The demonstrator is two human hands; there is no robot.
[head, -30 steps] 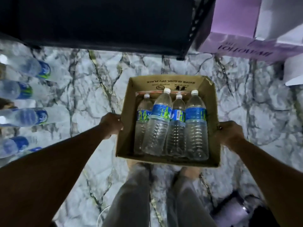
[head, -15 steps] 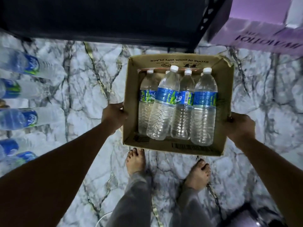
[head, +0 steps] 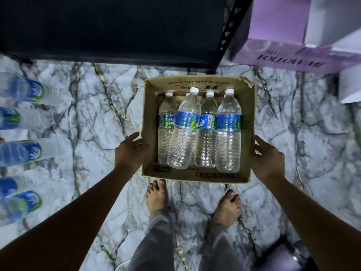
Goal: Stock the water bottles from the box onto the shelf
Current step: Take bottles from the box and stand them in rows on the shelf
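Bottles (head: 228, 133) in the box (head: 195, 175): four were seen.
Floor bottles (head: 21, 152), left of the box: five were seen.

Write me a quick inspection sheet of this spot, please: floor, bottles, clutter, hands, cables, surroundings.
Surface: marble-patterned floor with grey veins.
Job's things: cardboard box in front of the black shelf; at least four water bottles inside, caps toward the shelf, one lying across the others.
Clutter: loose bottles along the left edge, blurred.
Grippers: left hand and right hand lie against the box's side walls, fingers fairly straight.
Cables: nothing seen for certain.
Surroundings: purple carton to the right of the shelf; bare feet on the near side of the box.
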